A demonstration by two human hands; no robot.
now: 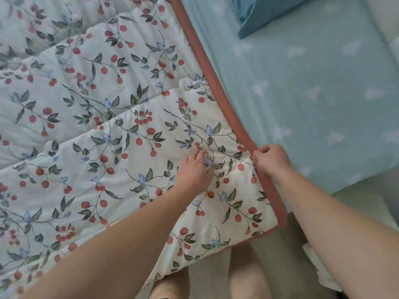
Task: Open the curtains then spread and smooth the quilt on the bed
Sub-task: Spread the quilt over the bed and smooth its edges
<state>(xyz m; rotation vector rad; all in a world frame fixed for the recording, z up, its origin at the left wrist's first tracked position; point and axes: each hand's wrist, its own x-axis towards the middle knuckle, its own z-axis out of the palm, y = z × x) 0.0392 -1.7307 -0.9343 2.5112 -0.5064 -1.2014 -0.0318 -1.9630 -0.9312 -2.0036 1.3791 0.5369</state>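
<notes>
Forearms reached out from the bottom of the view over the quilt [108, 130], which lay spread across the left of the bed, its corner hanging off the near side. It looked soft, padded and light, likely to bunch rather than slide. The right hand [272, 159] pinched the rust-coloured binding [212, 76], the firmest place to pull. The left hand [197, 170] lay flat, fingers loosely spread, holding nothing. Beyond were the star-print sheet [313, 104] and a blue pillow [259, 11].

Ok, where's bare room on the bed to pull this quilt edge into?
Bare star-print sheet lies open between the quilt's red border and the blue pillow. Left of the border is all quilt. The right hand pinches the border; the left hand presses nearby.
</notes>
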